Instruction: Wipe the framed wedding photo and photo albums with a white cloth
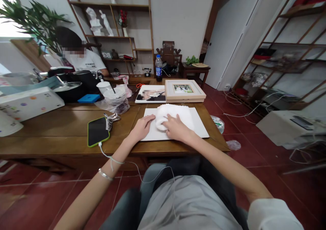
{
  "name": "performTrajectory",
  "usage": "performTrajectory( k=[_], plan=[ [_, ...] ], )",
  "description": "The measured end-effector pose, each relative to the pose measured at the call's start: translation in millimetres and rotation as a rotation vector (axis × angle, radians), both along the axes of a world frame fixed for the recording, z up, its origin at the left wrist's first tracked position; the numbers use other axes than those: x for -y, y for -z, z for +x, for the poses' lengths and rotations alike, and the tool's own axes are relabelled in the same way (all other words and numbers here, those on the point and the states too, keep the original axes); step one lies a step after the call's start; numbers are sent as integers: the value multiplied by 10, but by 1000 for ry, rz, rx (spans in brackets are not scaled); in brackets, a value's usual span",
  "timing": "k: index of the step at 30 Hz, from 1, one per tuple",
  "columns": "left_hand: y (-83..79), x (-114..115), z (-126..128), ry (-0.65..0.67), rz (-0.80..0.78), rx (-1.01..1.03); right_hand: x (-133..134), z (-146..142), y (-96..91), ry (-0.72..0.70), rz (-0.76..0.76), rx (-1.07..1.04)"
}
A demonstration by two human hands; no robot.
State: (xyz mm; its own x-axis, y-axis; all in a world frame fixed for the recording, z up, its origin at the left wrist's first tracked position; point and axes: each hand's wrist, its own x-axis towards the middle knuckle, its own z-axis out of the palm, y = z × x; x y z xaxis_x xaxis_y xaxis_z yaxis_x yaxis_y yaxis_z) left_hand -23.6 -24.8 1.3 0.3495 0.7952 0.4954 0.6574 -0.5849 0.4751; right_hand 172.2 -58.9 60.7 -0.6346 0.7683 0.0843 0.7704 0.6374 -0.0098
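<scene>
A white flat board point(198, 128) lies on the wooden table point(63, 128) in front of me. On it rests a white fluffy cloth point(175, 112). My left hand point(142, 125) lies flat on the board's left part, fingers stretched toward the cloth. My right hand point(175, 128) presses on the near edge of the cloth, fingers curled onto it. A bracelet sits on my left wrist.
A phone in a green case point(98, 130) with a white cable lies left of the board. Behind stand a light wooden picture frame point(183, 90), a photo print point(150, 94), a water bottle point(158, 68), plastic cups and bags. Another person sits at far left.
</scene>
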Motion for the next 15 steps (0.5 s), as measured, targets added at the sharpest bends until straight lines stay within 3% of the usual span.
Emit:
performTrajectory(
  k=[5,8,11,15],
  plan=[
    [23,-19,-8,-7,17,-29,632,23,-17,-148,39,20],
    [10,-9,-9,9,5,-33,759,61,-31,-223,-14,-7],
    [8,-8,-9,4,5,-47,624,107,-24,-172,-23,-74],
    [38,-36,-21,0,30,-14,131,167,-1,-73,8,-150]
  ],
)
